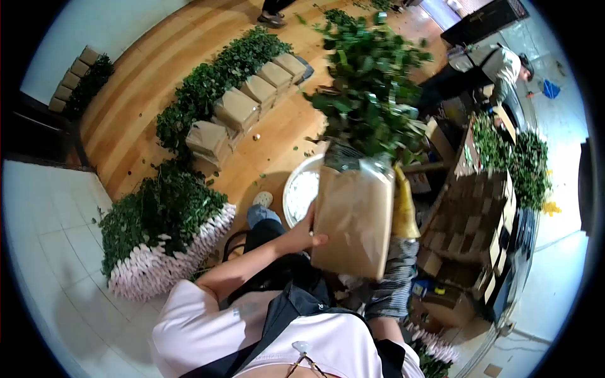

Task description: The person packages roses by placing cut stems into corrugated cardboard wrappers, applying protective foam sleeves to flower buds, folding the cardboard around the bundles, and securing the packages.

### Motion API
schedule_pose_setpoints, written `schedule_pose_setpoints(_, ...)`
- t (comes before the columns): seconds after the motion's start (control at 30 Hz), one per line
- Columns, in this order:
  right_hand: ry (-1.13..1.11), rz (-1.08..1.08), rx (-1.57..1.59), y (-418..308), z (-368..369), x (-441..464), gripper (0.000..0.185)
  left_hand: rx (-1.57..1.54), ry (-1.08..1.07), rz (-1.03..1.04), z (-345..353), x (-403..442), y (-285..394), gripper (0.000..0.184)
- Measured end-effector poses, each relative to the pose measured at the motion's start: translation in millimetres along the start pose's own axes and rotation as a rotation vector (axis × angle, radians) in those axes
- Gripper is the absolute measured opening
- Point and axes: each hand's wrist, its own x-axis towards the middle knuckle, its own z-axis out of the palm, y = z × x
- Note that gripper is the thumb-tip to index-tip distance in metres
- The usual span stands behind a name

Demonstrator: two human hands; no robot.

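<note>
In front of my chest is a flower bunch (354, 217) wrapped in brown cardboard under clear plastic, its leafy green stems pointing away from me. My left hand (301, 235), bare, is closed on the wrap's left side with the thumb over the front. At the right edge, my right hand (405, 205) wears a yellow glove below a striped sleeve. It is against the bunch, and its fingertips are hidden behind the wrap. Under the bunch, a white tub (296, 195) with white contents is partly covered.
Pale pink flowers with leaves (170, 246) are heaped at left. Several wrapped bunches (239, 108) line the wooden floor. Stacked cardboard sleeves (463, 214) stand at right. Another person (488, 66) bends over a bench at the upper right. A further person's legs (272, 16) show at the top.
</note>
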Motion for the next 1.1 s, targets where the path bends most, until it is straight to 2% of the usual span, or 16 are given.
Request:
schedule_pose_setpoints(0.07,0.039,0.069,0.032,83.8,-5.3,20.1,0.049,0.097,0.187,0.024,-67.9,32.7,17.3,0.133)
schedule_pose_setpoints(0.2,0.397,0.539,0.353,249.0,-25.9,-44.5,0.03,0.169,0.444,0.235,-212.0,124.5,30.2,0.117)
schedule_pose_setpoints(0.23,0.399,0.657,0.15,298.0,-46.6,-68.8,0.032,0.207,0.516,0.271,-238.7,146.6,45.7,0.116)
schedule_pose_setpoints(0.3,0.2,0.648,-0.06,327.7,-61.8,-129.8,0.037,0.119,0.609,0.253,-301.0,197.1,57.0,0.116)
schedule_pose_setpoints(0.43,0.595,1.0,0.014,286.9,-22.8,-185.5,0.04,0.039,0.667,0.105,-424.0,285.5,69.7,0.115)
schedule_pose_setpoints(0.53,0.541,0.931,-0.033,292.5,-49.0,-218.3,0.046,-0.135,0.495,-0.212,-500.8,326.6,70.8,0.114)
schedule_pose_setpoints(0.57,0.557,0.937,-0.045,284.1,-45.4,-213.5,0.049,0.19,0.784,-0.237,-456.4,317.9,96.9,0.111)
schedule_pose_setpoints(0.63,0.533,0.911,-0.083,258.3,-19.0,-182.8,0.05,0.565,0.94,-0.026,-497.2,325.7,50.3,0.102)
schedule_pose_setpoints(0.73,0.419,0.865,-0.206,233.4,17.2,-140.5,0.052,0.766,1.026,-0.175,-573.0,291.8,-64.9,0.071)
schedule_pose_setpoints(0.8,0.278,0.828,-0.399,221.7,17.7,-136.8,0.055,0.248,0.967,-0.103,-572.6,250.2,-163.5,0.06)
schedule_pose_setpoints(0.83,0.224,0.797,-0.491,208.5,25.3,-130.1,0.056,0.528,0.902,-0.419,-569.7,226.2,-201.8,0.062)
schedule_pose_setpoints(0.87,0.279,0.811,-0.483,205.3,26.5,-133.8,0.056,0.518,0.807,-0.631,-560.9,202.3,-233.8,0.065)
schedule_pose_setpoints(0.9,0.319,0.826,-0.477,201.4,24.9,-137.5,0.056,0.433,0.883,-0.582,-518.9,176.0,-260.4,0.048)
schedule_pose_setpoints(0.93,0.39,0.829,-0.442,185.6,25.3,-138.9,0.053,0.388,0.613,-0.69,-479.7,153.3,-252.2,0.027)
schedule_pose_setpoints(0.97,0.454,0.826,-0.41,171.8,23.1,-144.9,0.049,0.227,0.573,-0.674,-422.2,139.6,-244.1,0.021)
schedule_pose_setpoints(1.1,0.74,0.611,-0.505,133.0,8.4,-189.2,0.051,0.368,0.402,-0.736,-301.4,131.7,-274.9,0.022)
